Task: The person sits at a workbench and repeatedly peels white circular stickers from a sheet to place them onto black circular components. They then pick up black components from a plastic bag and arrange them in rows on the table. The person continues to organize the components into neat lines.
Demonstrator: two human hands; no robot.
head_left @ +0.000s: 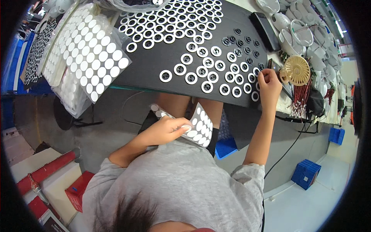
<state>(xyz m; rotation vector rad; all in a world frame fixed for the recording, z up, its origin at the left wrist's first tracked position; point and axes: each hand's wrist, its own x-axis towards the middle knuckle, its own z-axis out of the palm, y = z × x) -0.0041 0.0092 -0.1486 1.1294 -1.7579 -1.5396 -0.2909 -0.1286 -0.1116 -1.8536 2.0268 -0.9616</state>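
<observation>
My left hand (pixel 170 128) is closed on a sheet of round white stickers (pixel 201 129), held over my lap below the table edge. The sheet bends, and its backing looks grey. Out to the right, my right hand (pixel 269 82) is closed in a pinch low over the black table (pixel 147 77). What its fingertips hold, if anything, is too small to make out. Close beside them lie white rings with dark centres (pixel 239 79), part of a wide spread across the table. Several bare black round parts (pixel 247 51) sit a little farther back.
Stacked sheets of white round stickers (pixel 92 54) overhang the table's left side in clear plastic. On the right are a yellow fan (pixel 296 70), red wires (pixel 299 101), a long black box (pixel 265 31) and piled white cup-shaped shells (pixel 301 33). A blue crate (pixel 306 174) stands on the floor.
</observation>
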